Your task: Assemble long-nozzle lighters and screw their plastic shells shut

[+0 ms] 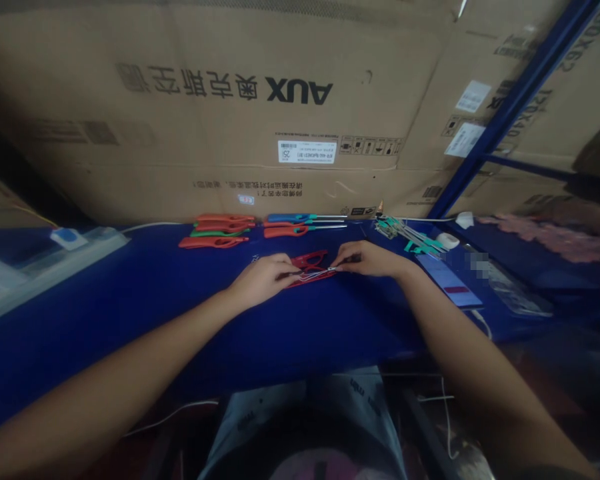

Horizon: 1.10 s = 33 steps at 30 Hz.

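On the blue tabletop in front of me lies a red plastic lighter casing (pixel 316 257), with a red piece along its near side. Thin pale wires (pixel 313 274) cross it between my hands. My left hand (pixel 264 279) has thumb and fingers pinched at the casing's left end, where the wires begin; the exact grip is partly hidden. From the right, my right hand (pixel 363 259) pinches a small metal-coloured end (pixel 331 269) of the wires just over the red plastic. Both hands are closed.
Behind the hands lie orange and green lighter handles (pixel 215 243) and lighters with metal tubes (pixel 305 231). Green-ended metal tubes (pixel 415 237) are heaped at right, beside a phone (pixel 453 283) and a clear plastic bag (pixel 517 290). A cardboard wall (pixel 220 147) closes the back.
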### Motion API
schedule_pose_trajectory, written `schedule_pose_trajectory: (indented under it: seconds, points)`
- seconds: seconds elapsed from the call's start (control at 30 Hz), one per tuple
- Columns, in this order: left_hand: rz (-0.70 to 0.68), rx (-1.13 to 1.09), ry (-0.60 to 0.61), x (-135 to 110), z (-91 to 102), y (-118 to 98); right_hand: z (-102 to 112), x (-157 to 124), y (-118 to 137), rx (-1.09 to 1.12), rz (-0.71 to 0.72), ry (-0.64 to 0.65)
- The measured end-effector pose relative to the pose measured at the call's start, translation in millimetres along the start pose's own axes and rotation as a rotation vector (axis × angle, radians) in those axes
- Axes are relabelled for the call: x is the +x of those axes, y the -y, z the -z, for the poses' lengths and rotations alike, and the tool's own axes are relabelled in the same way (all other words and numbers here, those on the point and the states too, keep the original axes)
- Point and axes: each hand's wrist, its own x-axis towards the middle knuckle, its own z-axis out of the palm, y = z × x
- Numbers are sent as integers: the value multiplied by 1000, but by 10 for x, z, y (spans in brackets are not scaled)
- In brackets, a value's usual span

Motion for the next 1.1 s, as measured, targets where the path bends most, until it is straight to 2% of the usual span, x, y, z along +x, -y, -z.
schedule_pose_trajectory:
  seconds: [0.43,0.77,1.1]
  points:
    - [-14,46,62,-28,161,36,-47,6,105,-3,31,59]
    - [-30,43,61,-28,156,23,-43,-2,164,67,-8,97]
    - [-49,27,53,-24,127,-3,-73,-15,171,17,17,71]
